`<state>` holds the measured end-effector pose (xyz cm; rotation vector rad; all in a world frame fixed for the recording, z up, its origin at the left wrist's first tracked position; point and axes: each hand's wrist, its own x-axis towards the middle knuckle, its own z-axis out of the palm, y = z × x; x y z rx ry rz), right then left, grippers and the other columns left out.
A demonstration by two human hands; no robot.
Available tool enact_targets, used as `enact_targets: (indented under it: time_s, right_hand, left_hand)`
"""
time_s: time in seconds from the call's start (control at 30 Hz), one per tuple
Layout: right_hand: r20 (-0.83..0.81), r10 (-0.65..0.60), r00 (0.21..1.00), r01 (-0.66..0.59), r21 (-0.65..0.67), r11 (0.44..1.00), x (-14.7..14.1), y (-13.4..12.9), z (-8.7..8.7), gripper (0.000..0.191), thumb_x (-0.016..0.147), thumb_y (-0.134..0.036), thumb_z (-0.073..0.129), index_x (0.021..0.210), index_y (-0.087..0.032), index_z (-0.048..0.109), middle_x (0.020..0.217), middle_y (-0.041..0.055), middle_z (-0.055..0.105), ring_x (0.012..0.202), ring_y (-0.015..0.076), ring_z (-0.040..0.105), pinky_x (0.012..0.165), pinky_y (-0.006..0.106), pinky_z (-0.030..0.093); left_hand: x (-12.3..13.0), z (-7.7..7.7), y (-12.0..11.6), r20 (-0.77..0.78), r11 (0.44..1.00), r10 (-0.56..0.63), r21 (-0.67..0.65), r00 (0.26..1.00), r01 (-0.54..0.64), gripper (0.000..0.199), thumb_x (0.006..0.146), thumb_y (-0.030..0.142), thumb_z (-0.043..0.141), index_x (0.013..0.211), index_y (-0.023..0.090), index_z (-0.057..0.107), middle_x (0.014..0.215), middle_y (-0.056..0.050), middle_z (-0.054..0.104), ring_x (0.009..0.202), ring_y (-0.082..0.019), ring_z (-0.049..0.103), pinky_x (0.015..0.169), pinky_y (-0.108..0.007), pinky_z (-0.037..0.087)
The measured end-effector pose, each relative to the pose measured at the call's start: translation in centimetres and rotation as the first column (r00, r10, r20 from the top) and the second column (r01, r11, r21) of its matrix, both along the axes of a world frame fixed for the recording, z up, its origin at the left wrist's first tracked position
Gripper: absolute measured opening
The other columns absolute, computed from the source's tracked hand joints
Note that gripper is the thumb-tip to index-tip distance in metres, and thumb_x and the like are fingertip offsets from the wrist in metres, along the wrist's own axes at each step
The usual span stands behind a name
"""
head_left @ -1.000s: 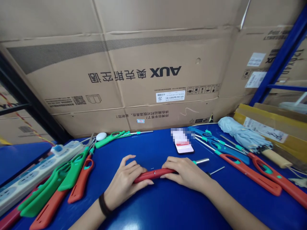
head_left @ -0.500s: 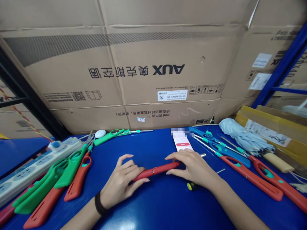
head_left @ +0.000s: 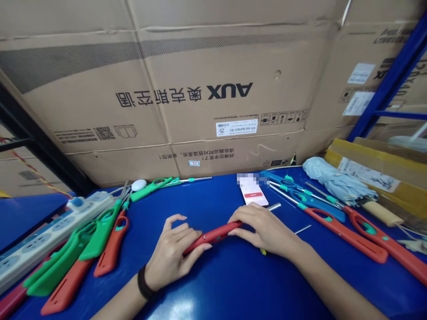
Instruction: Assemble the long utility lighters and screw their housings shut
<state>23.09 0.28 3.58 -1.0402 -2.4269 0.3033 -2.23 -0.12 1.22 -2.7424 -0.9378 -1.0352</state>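
A red long-necked gas lighter is held slightly tilted between my two hands above the blue table. My left hand is closed around its handle end, thumb below and fingers above. At its other end, my right hand grips the lighter between thumb and fingers and hides that part. A silver metal tube shows beyond the right hand, in line with the lighter. Behind that hand lies a phone with a lit screen. A small yellow tip shows beneath the right hand, mostly hidden.
Green lighters and red-orange lighters lie at left beside a white power strip. At right are more red-orange lighters, blue lighters, a folded light-blue umbrella and a yellow-taped box. A large cardboard sheet stands behind.
My right hand and the lighter's front end have shifted a little left. More of the metal tube shows now, and the yellow-black piece is more covered. The camera view has shifted slightly.
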Motion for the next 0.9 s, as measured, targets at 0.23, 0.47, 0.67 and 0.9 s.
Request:
enact_targets:
  time_s: [0.23,0.47,0.67,0.9]
  right_hand:
    - [0.090,-0.028,0.996,0.006,0.235,0.972,-1.8,-0.4,-0.5,0.052,0.084,-0.053,0.058,0.120,-0.015,0.053,0.109,0.0097,0.063,0.101,0.0256,0.055,0.094,0.040,0.034]
    - [0.191,-0.126,0.973,0.041,0.395,0.918,-1.3,0.6,-1.6,0.021,0.087,-0.026,0.062,0.108,-0.020,0.063,0.080,0.0031,0.066,0.072,0.0193,0.061,0.067,0.031,0.035]
    - [0.085,-0.060,0.995,0.031,0.315,0.948,-1.2,0.2,-1.2,0.033,0.092,-0.043,0.053,0.110,-0.016,0.061,0.085,0.0035,0.070,0.071,0.0169,0.060,0.069,0.029,0.036]
    - [0.159,0.008,0.987,-0.071,0.394,0.917,-1.0,0.3,-1.1,0.050,0.103,-0.038,0.020,0.085,-0.018,0.062,0.070,0.0012,0.064,0.061,0.0141,0.053,0.065,0.029,0.031]
  left_hand:
    - [0.9,0.1,-0.1,0.214,0.834,0.165,-0.552,0.963,-0.020,0.034,0.094,0.042,0.042,0.093,0.019,0.067,0.054,0.001,0.065,0.051,-0.016,0.057,0.061,-0.031,0.045]
    - [0.2,0.8,-0.2,0.155,0.888,0.125,-0.459,0.980,-0.041,0.035,0.089,0.044,0.054,0.115,0.021,0.062,0.073,-0.001,0.072,0.073,-0.020,0.063,0.082,-0.038,0.039]
    - [-0.3,0.3,0.3,0.026,0.986,-0.012,-0.166,1.000,0.017,0.031,0.085,0.035,0.067,0.114,0.028,0.061,0.083,0.004,0.073,0.065,-0.012,0.061,0.095,-0.040,0.025]
    - [0.0,0.0,0.2,0.056,0.955,-0.064,-0.286,0.996,0.077,0.025,0.089,0.038,0.061,0.113,0.030,0.062,0.094,0.005,0.074,0.069,-0.013,0.062,0.097,-0.039,0.020]
